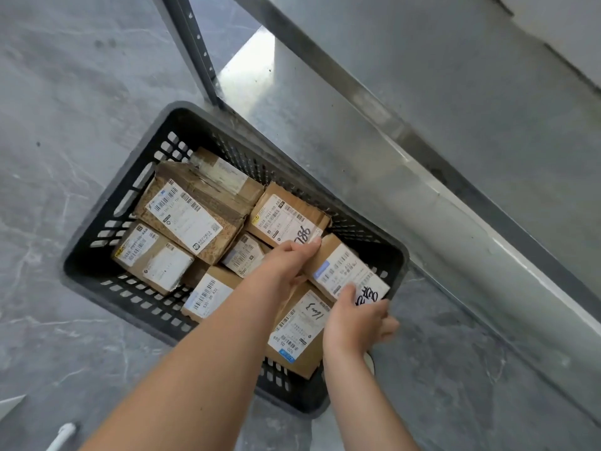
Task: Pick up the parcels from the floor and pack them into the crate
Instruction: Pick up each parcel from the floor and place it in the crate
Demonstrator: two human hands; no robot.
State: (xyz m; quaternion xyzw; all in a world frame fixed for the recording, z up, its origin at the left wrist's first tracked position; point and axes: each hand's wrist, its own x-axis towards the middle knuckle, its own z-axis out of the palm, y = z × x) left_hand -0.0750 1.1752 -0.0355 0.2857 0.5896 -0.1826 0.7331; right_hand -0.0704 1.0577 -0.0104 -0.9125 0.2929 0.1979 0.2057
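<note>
A black slotted plastic crate (pixel 107 219) stands on the grey floor, holding several brown cardboard parcels with white shipping labels. Both my hands hold one labelled parcel (pixel 344 270) at the crate's right side, resting on the parcels below. My left hand (pixel 289 258) grips its far left end, fingers curled over the top edge. My right hand (pixel 356 319) grips its near right end, thumb on the label with black handwriting. A large parcel (pixel 195 209) lies at the crate's back left, and another labelled parcel (pixel 300 330) lies under my right wrist.
A metal shelf post (pixel 195 50) stands just behind the crate. A long grey metal beam (pixel 422 151) runs diagonally along the crate's right side. Open grey marbled floor (pixel 65 92) lies to the left. A white object (pixel 63 434) shows at the bottom left.
</note>
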